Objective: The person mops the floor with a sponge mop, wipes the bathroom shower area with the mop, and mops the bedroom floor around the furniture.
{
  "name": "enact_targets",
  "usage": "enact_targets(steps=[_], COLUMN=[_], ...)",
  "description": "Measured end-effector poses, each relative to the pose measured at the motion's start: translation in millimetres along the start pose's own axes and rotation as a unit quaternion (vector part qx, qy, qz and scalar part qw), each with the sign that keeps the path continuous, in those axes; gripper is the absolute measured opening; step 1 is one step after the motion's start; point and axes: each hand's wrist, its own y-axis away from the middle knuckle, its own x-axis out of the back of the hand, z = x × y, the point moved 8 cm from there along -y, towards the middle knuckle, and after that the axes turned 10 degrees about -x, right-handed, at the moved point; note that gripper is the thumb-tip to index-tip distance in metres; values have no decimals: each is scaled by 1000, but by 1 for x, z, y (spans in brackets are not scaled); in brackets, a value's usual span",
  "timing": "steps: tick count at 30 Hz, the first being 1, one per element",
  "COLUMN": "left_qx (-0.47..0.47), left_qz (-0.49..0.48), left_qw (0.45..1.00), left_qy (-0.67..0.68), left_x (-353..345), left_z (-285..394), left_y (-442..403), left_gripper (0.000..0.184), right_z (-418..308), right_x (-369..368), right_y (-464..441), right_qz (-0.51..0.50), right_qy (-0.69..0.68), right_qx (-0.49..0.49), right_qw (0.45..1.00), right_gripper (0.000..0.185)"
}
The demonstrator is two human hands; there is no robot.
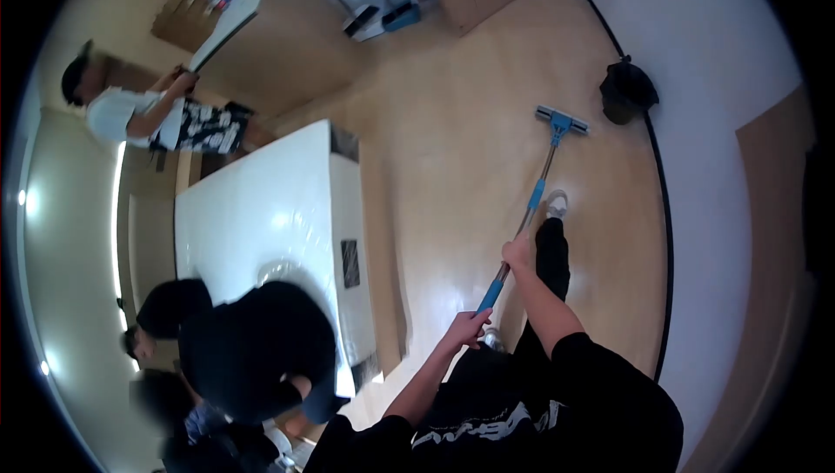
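Observation:
A long-handled sponge mop with blue grips and a metal pole (544, 169) slants across the wooden floor in front of me. Its flat blue and grey head (562, 120) rests on the floor ahead of my shoe. My left hand (470, 329) is closed around the blue grip at the handle's upper end, close to my body. Farther down the pole, my right hand (517, 251) wraps round the metal part. My fingers are partly hidden by the backs of my hands.
A black-lined bin (628, 90) stands by the right wall, near the mop head. To the left is a plastic-wrapped mattress (261, 199), with a person in black (257, 347) bending beside it. Another person (148, 116) stands at a counter (304, 38). A broom and dustpan (400, 17) lean behind.

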Motion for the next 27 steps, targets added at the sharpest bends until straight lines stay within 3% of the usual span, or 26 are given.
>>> enact_targets(steps=[4, 5, 7, 9, 11, 13, 15, 16, 18, 19, 21, 22, 24, 25, 26, 27], left_qx=[11, 18, 62, 36, 68, 43, 56, 48, 39, 47, 84, 96, 144, 170, 174, 251], left_qz=[-52, -91, -133, -177, -140, -228, -212, -187, -174, -140, -117, -112, -83, -102, -96, -60], left_qw=[991, 976, 944, 931, 928, 905, 903, 902, 928, 952, 972, 975, 986, 980, 979, 966], left_qy=[120, 197, 295, 316, 339, 357, 369, 387, 326, 267, 185, 166, 7, -15, -52, 4], left_x=[-24, -34, -48, -73, -96, -107, -121, -130, -117, -93, -35, -6, 55, 76, 97, 112], left_z=[118, 151, 214, 293, 373, 406, 432, 446, 453, 422, 366, 332, 301, 273, 287, 276], left_y=[-103, -135, -193, -254, -294, -341, -351, -353, -325, -317, -272, -243, -174, -137, -112, -92], left_gripper=[36, 31, 19, 18, 17, 15, 14, 16, 20, 21, 24, 27, 28, 30, 27, 24], right_z=[-94, -114, -173, -232, -270, -314, -323, -324, -316, -305, -287, -275, -261, -259, -266, -257], right_x=[46, 50, 94, 126, 157, 184, 206, 212, 208, 184, 132, 105, 63, 58, 50, 25], right_y=[-141, -188, -239, -303, -365, -407, -431, -433, -413, -392, -319, -274, -182, -137, -104, -89], right_qz=[21, 82, 51, 8, 11, 14, -23, -37, 61, 293, 119, 32, -143, -164, -195, -181], right_qy=[8, 26, 33, 30, 24, 5, -33, -50, 7, 9, -10, -9, -7, 17, -9, -27], right_qx=[64, 86, 63, 44, 46, 45, -14, -58, 16, 196, 53, -22, -153, -170, -195, -186], right_qw=[998, 993, 996, 999, 999, 999, 999, 996, 998, 936, 991, 999, 978, 972, 961, 966], right_gripper=[63, 68, 72, 76, 73, 67, 62, 60, 61, 64, 72, 77, 85, 85, 86, 85])
